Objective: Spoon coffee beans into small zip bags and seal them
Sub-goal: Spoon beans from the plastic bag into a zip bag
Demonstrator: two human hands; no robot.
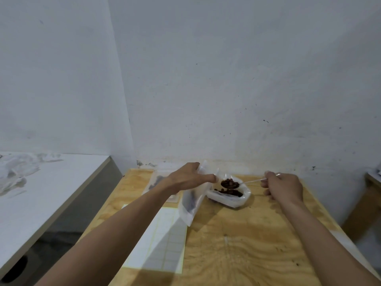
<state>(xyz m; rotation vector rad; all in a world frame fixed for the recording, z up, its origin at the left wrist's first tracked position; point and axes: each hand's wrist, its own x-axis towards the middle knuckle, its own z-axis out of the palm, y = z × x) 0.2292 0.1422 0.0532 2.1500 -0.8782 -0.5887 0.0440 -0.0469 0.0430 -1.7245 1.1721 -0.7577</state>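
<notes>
Dark brown roasted coffee beans (227, 183) are heaped in the bowl of a slim silver metal spoon (237, 183), which hangs just above the open mouth of a crumpled white plastic supply bag (231, 198). More of the same beans lie inside that bag, which rests on the far middle of the pale plywood table (247, 244). The right hand (283, 187) pinches the thin spoon handle between thumb and curled fingers. Just left of the spoon, a small translucent white zip bag (191, 205) hangs upright, its top level with the loaded spoon and its lower corner near the tabletop; a dark shadowy patch shows through its side, though whether that is beans I cannot tell. The left hand (188, 178) grips the bag's upper edge, fingers closed on the plastic. Behind the left forearm lie flat clear bags (156, 181), and nearer lies a white sheet of grid labels (162, 240).
</notes>
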